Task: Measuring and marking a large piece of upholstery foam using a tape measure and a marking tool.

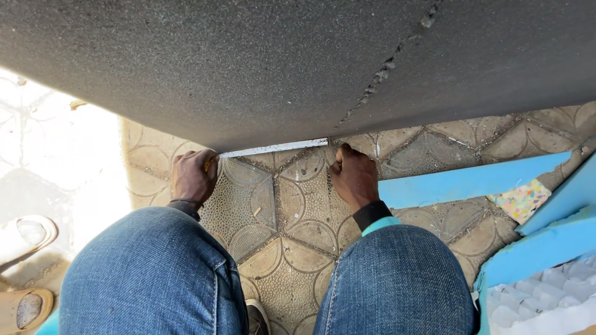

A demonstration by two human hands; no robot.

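patterned floor tiles (282, 248) under a grey foam slab (279, 62).
your left hand (194, 177) grips the blade (273, 148), running 3 o'clock toward your right hand (354, 177), fingers curled on the slab edge.

Long thin metal blade (273, 149), near-level, lying along lower edge of dark grey foam sheet (279, 62)

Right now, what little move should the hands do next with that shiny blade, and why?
Probably draw the blade slowly along the grey foam sheet's lower edge. The left hand grips one end of it, the right hand steadies the foam near its other end, and the blade lies flat against that edge.
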